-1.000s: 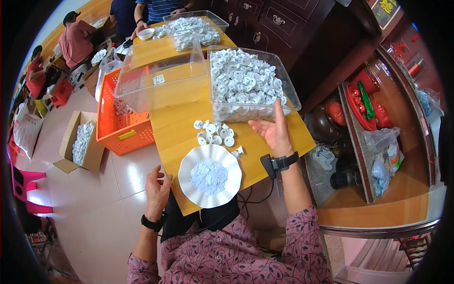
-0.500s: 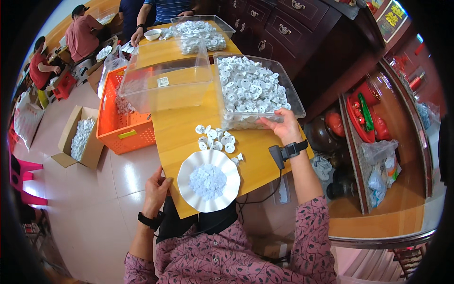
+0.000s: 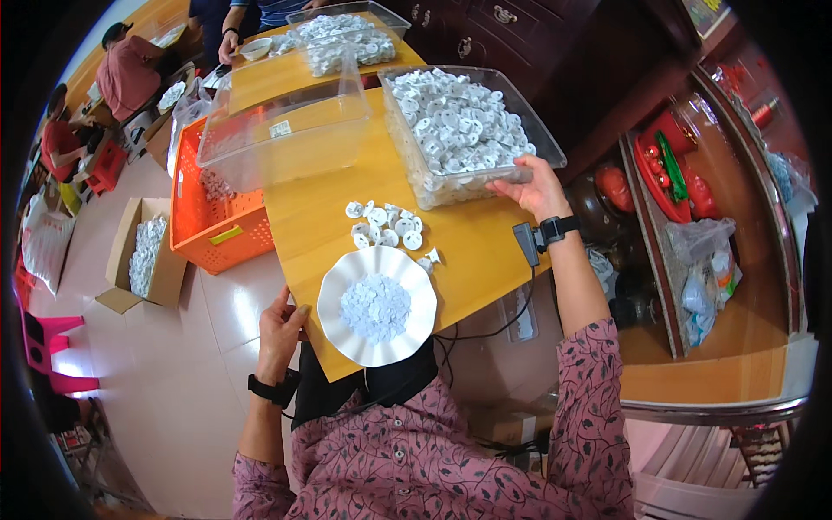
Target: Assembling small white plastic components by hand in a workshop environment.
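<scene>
At the near right corner of a clear plastic bin (image 3: 472, 184) heaped with small white plastic parts, my right hand (image 3: 536, 187) is closed on the rim. My left hand (image 3: 282, 322) rests against the left edge of the yellow table (image 3: 303, 251), thumb and fingers closed about it. Between my hands, near the front corner, sits a white wavy-rimmed plate (image 3: 342, 338) holding a pile of thin, pale, flat pieces (image 3: 375, 308). Just beyond the plate lies a loose group of white round parts (image 3: 387, 227).
An empty clear bin (image 3: 277, 156) overhangs the table's left side above an orange crate (image 3: 217, 234). A cardboard box (image 3: 147, 269) stands on the floor. More filled bins (image 3: 347, 43) and a bowl (image 3: 256, 49) are at the far end, beside another person. A dark cable (image 3: 485, 334) hangs from my right wrist device.
The filled bin has turned slightly counterclockwise, its near end swinging right along with my right hand. My left hand stays at the table edge. The whole view has shifted a little.
</scene>
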Motion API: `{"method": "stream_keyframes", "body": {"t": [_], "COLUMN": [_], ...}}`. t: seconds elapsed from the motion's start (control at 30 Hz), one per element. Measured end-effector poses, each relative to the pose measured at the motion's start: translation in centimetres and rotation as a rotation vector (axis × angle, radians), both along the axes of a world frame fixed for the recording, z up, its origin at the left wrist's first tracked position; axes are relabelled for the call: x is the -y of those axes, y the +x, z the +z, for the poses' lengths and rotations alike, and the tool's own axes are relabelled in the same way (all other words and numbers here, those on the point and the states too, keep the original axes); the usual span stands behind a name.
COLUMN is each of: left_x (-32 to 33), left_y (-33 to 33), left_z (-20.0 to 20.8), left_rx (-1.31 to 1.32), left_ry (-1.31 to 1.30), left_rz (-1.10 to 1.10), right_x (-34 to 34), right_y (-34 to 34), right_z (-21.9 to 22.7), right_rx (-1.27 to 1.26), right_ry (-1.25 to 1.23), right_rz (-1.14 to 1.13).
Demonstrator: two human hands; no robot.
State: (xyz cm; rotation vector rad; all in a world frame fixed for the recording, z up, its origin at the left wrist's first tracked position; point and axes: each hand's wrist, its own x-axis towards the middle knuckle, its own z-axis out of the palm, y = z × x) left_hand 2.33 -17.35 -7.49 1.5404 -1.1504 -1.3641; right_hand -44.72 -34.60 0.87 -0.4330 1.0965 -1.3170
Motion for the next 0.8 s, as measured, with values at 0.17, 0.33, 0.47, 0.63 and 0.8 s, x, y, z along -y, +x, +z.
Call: {"method": "stream_keyframes", "body": {"t": [0.17,0.33,0.47,0.63,0.8], "left_x": [0.9,6.4,13.2,20.8,23.2], "left_y": [-0.1,1.4,2.2,1.6,1.0], "left_z": [0.7,4.3,8.6,10.4,9.0], "left_rx": [0.026,0.211,0.763,0.877,0.695], "left_ry": [0.008,-0.255,-0.873,-0.968,-0.614], "left_rz": [-0.054,0.016,0.268,0.125,0.022], "right_x": [-2.8,-4.3,-3.8,-4.0,-3.9], "right_y": [0.0,0.0,0.4,1.1,1.3], "right_z": [-0.1,0.2,-0.3,0.4,0.0], "right_rx": [-0.088,-0.133,-0.121,-0.158,-0.151], "right_ry": [-0.121,-0.030,-0.146,-0.092,-0.128], "right_rz": [0.070,0.074,0.118,0.021,0.017]}}
